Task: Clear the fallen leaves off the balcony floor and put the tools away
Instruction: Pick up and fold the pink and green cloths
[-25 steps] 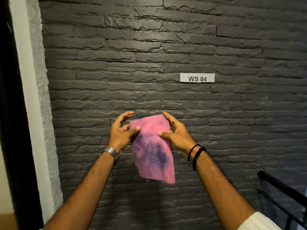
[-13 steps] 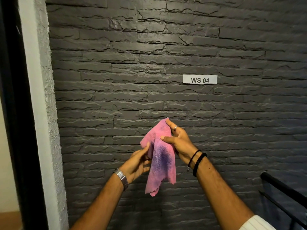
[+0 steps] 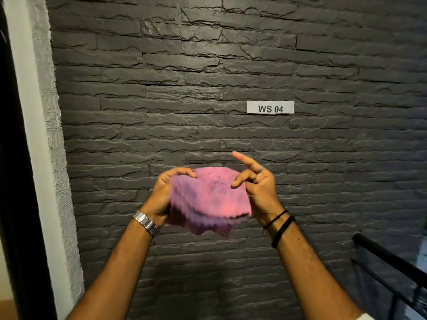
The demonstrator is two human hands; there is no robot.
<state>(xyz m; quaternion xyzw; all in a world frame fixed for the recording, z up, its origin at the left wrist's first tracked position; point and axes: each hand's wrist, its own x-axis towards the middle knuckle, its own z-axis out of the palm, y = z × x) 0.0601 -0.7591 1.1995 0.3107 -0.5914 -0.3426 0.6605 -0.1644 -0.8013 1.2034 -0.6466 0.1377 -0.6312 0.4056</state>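
Head view: 2 hands, left hand (image 3: pixel 161 197) and right hand (image 3: pixel 258 188), pinching 1 pink cloth (image 3: pixel 210 199).

Cloth (image 3: pixel 209 199): one pink cloth, with purple-grey soiling across its middle and lower part. It is folded into layers, the stacked edges showing along its near side, with ragged corners hanging below. The lower edge is blurred. It is held in the air before the dark stone wall, roughly level, between both hands. The left hand (image 3: pixel 161 195) grips its left side, fingers curled over the top edge. The right hand (image 3: pixel 258 188) holds its right side, thumb on the upper surface and index finger pointing up, clear of the cloth.
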